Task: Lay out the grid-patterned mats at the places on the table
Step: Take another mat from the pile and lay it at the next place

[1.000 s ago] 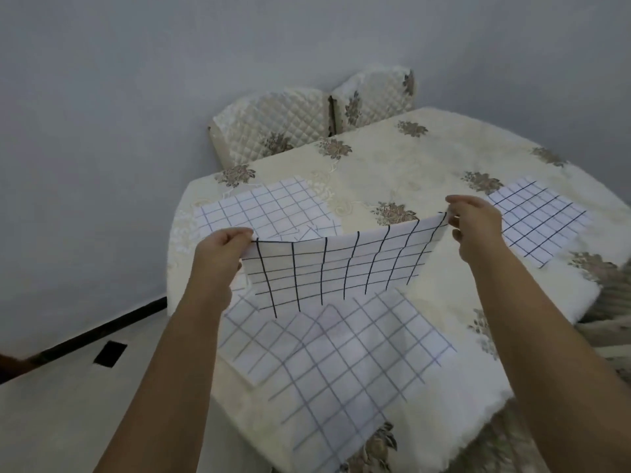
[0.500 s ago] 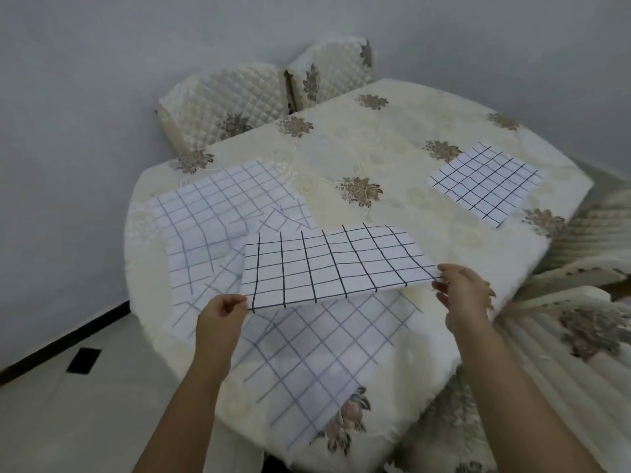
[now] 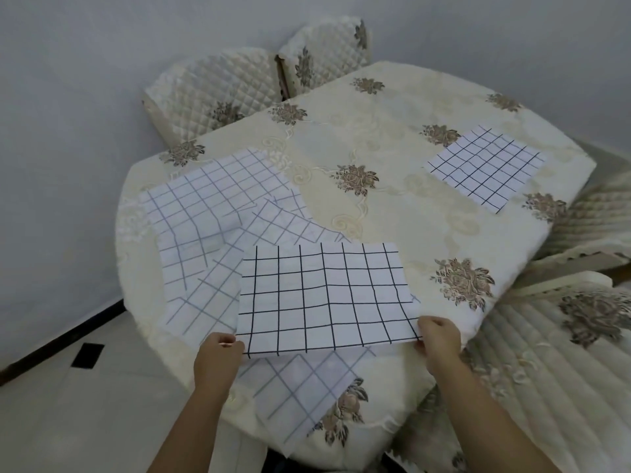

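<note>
So the white cloth mat with the bold black grid (image 3: 324, 295) is at the near side of the round table (image 3: 392, 213), which has a cream tablecloth with brown flower prints on it. The mat is spread out pretty much flat, long side facing the person. The left hand (image 3: 218, 353) pinches the near left corner, thumb on top and fingers curled under. The right hand (image 3: 438, 339) is clamped on the near right corner the same way. Both forearms come in from the bottom of the view.

It overlaps a loose pile of paler mats with washed-out grey-blue grids. One big rumpled pale mat (image 3: 205, 206) lies toward the left side of the table. An angled pale mat (image 3: 283, 223) pokes out just behind the held one. A third pale mat (image 3: 300, 394) sits underneath and hangs over the near table edge. Honestly can't tell if the held mat rests on the pile or floats just above it.

A second black-grid mat (image 3: 485, 169) lies flat on the far right of the table, well apart from the rest, close to the edge.

Two quilted cream chair backs (image 3: 218, 93) stand side by side at the far side against the grey wall. A ribbed cream chair (image 3: 546, 387) sits just beside the table on the right. The pale tiled floor (image 3: 68, 421) at lower left has a dark square (image 3: 88, 355) in it.
</note>
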`<state>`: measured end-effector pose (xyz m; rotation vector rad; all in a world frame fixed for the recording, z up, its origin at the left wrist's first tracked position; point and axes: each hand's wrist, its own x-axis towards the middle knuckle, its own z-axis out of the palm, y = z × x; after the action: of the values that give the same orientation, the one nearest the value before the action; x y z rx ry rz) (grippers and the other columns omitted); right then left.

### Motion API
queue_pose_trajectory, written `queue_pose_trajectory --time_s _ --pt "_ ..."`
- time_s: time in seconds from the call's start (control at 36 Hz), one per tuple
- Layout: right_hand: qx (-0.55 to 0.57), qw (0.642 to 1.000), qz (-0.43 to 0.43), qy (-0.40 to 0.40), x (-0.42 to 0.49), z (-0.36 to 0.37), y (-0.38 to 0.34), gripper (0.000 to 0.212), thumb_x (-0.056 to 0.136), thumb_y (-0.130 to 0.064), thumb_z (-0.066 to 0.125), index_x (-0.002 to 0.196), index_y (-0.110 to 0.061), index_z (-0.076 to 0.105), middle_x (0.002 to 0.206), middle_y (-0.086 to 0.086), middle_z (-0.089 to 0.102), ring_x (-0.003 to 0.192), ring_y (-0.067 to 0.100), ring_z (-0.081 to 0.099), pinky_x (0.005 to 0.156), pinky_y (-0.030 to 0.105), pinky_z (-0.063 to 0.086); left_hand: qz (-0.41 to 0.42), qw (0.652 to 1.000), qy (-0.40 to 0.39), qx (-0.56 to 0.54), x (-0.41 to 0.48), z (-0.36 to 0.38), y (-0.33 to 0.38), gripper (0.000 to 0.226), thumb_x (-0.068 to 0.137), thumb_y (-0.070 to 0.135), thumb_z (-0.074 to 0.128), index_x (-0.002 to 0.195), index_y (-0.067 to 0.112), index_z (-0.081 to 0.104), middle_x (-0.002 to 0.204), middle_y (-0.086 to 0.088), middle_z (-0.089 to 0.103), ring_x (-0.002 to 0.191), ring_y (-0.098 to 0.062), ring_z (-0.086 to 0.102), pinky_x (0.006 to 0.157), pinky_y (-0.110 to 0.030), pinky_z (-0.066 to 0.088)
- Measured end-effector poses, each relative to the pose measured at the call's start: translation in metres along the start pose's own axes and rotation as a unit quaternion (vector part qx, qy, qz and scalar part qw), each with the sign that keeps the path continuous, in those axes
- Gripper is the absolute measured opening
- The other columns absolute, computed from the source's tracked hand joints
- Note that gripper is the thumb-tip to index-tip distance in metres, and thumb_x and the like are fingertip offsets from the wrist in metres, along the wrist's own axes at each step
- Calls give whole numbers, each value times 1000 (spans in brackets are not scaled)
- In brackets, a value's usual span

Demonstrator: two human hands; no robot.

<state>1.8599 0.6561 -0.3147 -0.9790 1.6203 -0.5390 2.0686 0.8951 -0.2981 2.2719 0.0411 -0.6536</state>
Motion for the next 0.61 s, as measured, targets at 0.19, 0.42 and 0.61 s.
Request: queue_pose_trajectory --time_s 0.19,0.42,0.61 --pt "-53 998 -19 0 5 3 4 5 79 -7 56 78 -5 61 69 7 53 64 24 47 63 32 42 96 953 53 281 -11 6 3 39 81 31 63 114 11 56 116 -16 54 103 -33 51 81 -37 41" --pt "10 1000 0 -21 -7 3 -10 7 84 0 52 81 -4 57 69 10 51 63 24 46 55 29 43 454 803 -22 385 -29 52 19 62 46 44 83 97 13 69 113 -15 66 107 -34 63 80 -53 52" --pt "-40 996 -78 16 -19 -3 -26 11 85 -5 54 95 -3 58 74 5 54 65 19 50 74 40 50 558 716 -84 412 -34 87 33 70 34 15 90 100 13 67 108 -8 70 101 -23 67 80 -41 54"
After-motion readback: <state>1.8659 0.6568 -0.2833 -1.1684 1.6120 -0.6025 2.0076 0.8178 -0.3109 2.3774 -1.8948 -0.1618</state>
